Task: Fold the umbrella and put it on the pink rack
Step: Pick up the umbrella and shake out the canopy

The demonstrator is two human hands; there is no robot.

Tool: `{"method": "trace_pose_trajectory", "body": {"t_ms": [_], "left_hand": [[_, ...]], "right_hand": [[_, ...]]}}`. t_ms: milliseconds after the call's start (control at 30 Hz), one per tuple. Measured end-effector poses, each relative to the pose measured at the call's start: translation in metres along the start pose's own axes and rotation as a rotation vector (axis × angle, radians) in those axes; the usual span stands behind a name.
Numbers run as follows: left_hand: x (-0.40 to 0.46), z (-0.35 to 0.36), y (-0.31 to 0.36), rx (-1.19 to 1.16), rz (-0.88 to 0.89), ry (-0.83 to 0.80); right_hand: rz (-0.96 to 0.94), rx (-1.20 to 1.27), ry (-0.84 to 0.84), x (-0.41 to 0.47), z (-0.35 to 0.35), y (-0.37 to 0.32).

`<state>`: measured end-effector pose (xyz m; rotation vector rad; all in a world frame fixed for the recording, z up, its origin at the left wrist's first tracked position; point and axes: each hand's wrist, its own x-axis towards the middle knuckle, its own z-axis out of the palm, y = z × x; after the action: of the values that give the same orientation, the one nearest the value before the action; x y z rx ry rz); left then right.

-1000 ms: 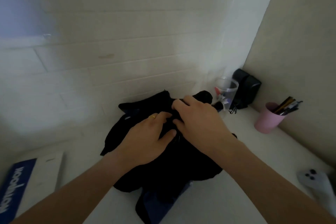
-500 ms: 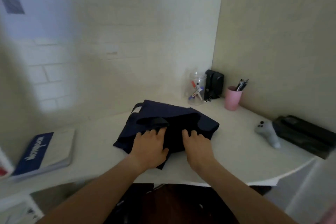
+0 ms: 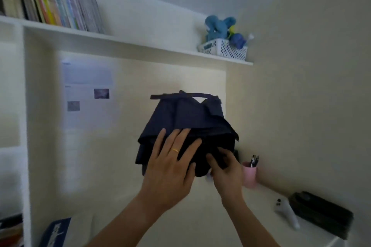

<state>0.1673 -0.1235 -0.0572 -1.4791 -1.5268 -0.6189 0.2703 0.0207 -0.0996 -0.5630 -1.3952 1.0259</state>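
A folded dark navy fabric bundle (image 3: 186,118), the only thing here that could be the umbrella, is held up in the air in front of the wall, a strap running across its top. My left hand (image 3: 170,164) lies flat against its lower front, fingers spread, a gold ring on one finger. My right hand (image 3: 225,168) grips the bundle's lower right corner from beneath. No pink rack is in view.
A pink cup (image 3: 249,174) with pens stands on the white desk (image 3: 267,196) at right. A white controller (image 3: 287,213) and a black case (image 3: 321,213) lie nearby. A blue-and-white book (image 3: 55,232) sits lower left. An upper shelf (image 3: 128,41) carries books and a white basket (image 3: 222,49) with a blue plush.
Both hands have lifted the folded bundle off the desk and raised it up in front of the wall. The view has tilted upward, bringing the shelf into sight.
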Motion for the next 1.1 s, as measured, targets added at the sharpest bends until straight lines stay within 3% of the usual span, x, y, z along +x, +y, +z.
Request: {"method": "trace_pose_trajectory", "body": {"t_ms": [100,167,233,267,333,400,533,567,700,733,1100], "left_hand": [[0.02,-0.031,0.002,0.018,0.066,0.107],[0.027,-0.042,0.002,0.04,0.114,0.148],[0.029,-0.049,0.0,0.021,0.116,0.175],[0.028,-0.052,-0.001,0.012,0.103,0.185],[0.026,-0.055,-0.003,0.013,0.076,0.199],[0.026,-0.06,-0.006,0.02,0.059,0.207],[0.029,-0.072,-0.012,0.054,0.019,0.263],[0.031,-0.074,-0.013,0.055,0.007,0.273],[0.038,-0.079,-0.016,0.066,-0.043,0.271],[0.039,-0.079,-0.017,0.067,-0.046,0.255],[0.049,-0.071,-0.009,-0.06,-0.109,0.204]], "right_hand": [[0.339,0.567,-0.133,0.01,0.006,-0.034],[0.386,0.703,-0.229,0.011,0.01,-0.045],[0.194,0.548,-0.182,0.014,0.012,-0.044],[0.085,0.426,-0.069,0.012,0.011,-0.046],[0.003,0.356,0.002,0.018,0.012,-0.044],[0.012,0.301,0.064,0.018,0.015,-0.05],[-0.024,0.477,0.066,0.03,0.01,-0.058],[-0.028,0.405,0.143,0.027,0.013,-0.065],[-0.099,0.413,0.157,0.031,0.007,-0.073],[-0.136,0.347,0.242,0.032,0.005,-0.072],[-0.486,-0.306,0.252,0.02,0.005,-0.087]]}}
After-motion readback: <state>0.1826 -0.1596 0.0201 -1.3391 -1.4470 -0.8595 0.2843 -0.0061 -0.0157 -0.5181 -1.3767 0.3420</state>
